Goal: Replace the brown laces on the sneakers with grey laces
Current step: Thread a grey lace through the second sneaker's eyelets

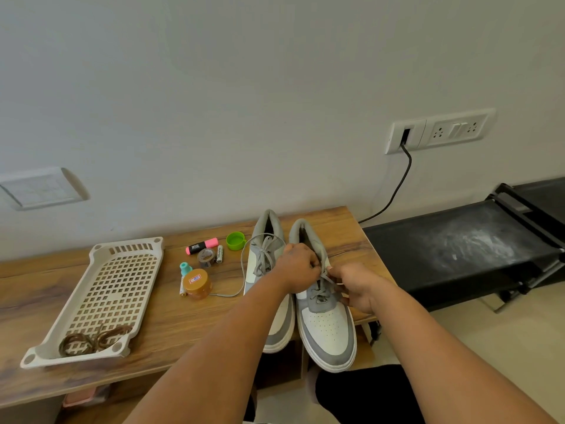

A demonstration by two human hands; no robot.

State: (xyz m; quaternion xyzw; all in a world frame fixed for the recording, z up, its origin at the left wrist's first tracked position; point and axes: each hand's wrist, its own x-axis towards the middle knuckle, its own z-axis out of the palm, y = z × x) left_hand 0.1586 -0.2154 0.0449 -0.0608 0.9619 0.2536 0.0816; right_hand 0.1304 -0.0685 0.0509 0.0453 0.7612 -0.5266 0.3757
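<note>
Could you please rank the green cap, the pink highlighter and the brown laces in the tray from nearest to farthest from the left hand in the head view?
From the left hand:
1. Green cap, just left of the sneakers, toward the wall.
2. Pink highlighter, farther left along the table.
3. Brown laces, in the tray's near corner, far left.

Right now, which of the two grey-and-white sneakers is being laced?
The right-hand grey-and-white sneaker: left hand and right hand both pinch its grey lace. The left-hand sneaker sits untouched, laced, with loose ends.
</note>
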